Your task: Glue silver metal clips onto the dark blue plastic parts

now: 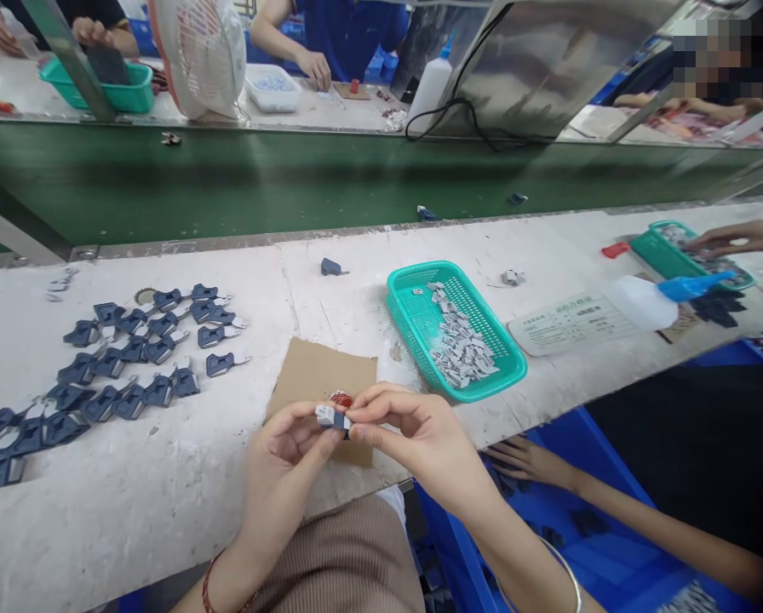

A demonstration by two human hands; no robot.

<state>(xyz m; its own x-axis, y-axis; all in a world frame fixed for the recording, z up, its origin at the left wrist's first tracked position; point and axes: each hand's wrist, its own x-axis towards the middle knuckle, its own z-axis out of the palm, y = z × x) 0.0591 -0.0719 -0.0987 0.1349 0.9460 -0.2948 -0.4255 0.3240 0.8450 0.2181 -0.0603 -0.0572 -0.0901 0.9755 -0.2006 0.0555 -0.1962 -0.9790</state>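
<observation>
Between my two hands is a small dark blue and light grey plastic part [339,420]. My left hand [285,464] pinches its grey end between thumb and fingertips. On the other side, the thumb and fingers of my right hand [413,426] close on the part too. Just behind it shows a round reddish-brown thing [341,398], partly hidden by the fingers. Below the hands lies a piece of brown cardboard [321,366]. To the left, several dark blue parts with pale tips [157,390] lie in rough rows on the table.
A green basket [394,298] holds many small grey pieces. A white bottle with a blue nozzle [637,304] lies at the right. A co-worker's hand [732,237] reaches into another green basket [659,228]; another hand [531,460] is over a blue bin [586,426]. A green belt [292,183] runs behind.
</observation>
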